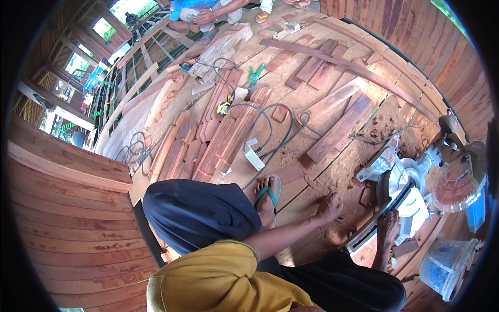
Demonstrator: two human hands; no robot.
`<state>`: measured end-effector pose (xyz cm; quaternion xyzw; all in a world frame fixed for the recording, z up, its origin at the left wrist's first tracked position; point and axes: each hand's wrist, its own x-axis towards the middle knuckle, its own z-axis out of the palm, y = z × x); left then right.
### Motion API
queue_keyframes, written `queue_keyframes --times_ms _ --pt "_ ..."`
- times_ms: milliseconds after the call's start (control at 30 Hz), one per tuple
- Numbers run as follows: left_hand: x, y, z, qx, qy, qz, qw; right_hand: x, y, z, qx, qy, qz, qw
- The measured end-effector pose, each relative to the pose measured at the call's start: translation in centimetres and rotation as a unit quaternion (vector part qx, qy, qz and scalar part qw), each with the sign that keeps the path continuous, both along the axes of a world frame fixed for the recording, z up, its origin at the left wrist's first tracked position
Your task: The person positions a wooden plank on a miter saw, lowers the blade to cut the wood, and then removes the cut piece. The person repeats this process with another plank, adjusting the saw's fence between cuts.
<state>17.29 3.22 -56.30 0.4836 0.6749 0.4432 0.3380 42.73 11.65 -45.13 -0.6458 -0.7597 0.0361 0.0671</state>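
Note:
My left hand is closed, its fingers curled in above the sawdust-strewn floor. Whether anything small is inside the fist is hidden. Just right of it stands a mitre saw, its toothed round blade raised on the right side. A dark strip runs along the saw's base. What looks like my right foot comes out from the dark trouser leg and rests against that base. My left foot wears a green-strapped sandal. My right hand does not show.
Bundled boards and loose planks lie ahead, with a yellow tape measure and green clamp among them. A cable runs to a white power strip. A clear bucket stands lower right. Another person sits at the far end.

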Motion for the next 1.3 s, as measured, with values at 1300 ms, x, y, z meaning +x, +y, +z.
queue_keyframes --times_ms 1300 --pt "0.0 -0.3 -1.2 0.101 0.040 0.002 0.994 0.9 -0.8 -1.3 0.038 0.044 0.038 0.998"
